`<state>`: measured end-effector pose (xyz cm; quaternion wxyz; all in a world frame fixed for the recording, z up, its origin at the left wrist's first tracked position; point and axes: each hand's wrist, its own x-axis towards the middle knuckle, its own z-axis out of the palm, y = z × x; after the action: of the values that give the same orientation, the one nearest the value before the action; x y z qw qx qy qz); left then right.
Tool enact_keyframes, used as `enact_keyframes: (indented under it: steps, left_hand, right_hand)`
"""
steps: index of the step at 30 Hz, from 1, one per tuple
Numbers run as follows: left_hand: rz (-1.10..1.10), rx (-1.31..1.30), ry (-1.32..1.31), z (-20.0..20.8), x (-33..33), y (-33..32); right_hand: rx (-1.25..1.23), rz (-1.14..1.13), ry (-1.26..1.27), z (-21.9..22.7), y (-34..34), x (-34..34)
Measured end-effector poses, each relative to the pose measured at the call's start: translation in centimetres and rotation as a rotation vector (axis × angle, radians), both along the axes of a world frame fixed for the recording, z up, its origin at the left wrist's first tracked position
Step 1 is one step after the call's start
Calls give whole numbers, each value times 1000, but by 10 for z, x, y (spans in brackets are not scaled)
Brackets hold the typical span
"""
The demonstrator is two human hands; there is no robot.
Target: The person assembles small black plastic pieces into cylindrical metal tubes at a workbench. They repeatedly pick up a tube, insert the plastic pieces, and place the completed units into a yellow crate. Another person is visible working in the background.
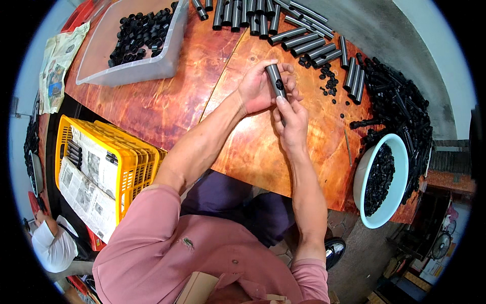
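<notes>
Over the middle of the wooden table I hold one grey metal tube (274, 77) with a dark opening in its side. My left hand (257, 87) is wrapped round it from the left, thumb near its upper end. On its lower end my right hand (292, 121) grips with thumb and fingers; whether a small part is also in those fingers is hidden. More grey tubes (304, 44) lie in rows along the far edge. Small black caps (330, 85) are scattered just right of my hands.
A clear plastic bin (126, 76) of black rings stands far left. A yellow crate (132, 162) lined with newspaper is at my left. To the right are a heap of black parts (405, 101), a pale blue basin (400, 192) of small black pieces and a thin rod (348, 147). Another person (53, 243) is at lower left.
</notes>
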<state>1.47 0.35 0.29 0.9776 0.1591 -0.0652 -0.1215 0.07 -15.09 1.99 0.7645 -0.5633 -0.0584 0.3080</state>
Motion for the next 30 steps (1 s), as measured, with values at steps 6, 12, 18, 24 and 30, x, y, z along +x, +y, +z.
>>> enact_keyframes:
  steps: [6,12,18,24,30]
  left_hand:
    - [102,12,104,8,-1,-4]
    - [194,-13,153,7,-5,-14]
    - [150,76,115,9,-9,-12]
    - [197,179,219,9,-3,-20]
    - [235,197,116,-7,0,-28]
  right_hand:
    - [-615,-308,-1022,-15,8,3]
    - [-665,-353,-1179,-20,12,3]
    - [-597,-314,-1084,-19,8,0]
    - [-507,-282,-773,-22,5,9]
    - [-379,-389,-646,-21,9,17]
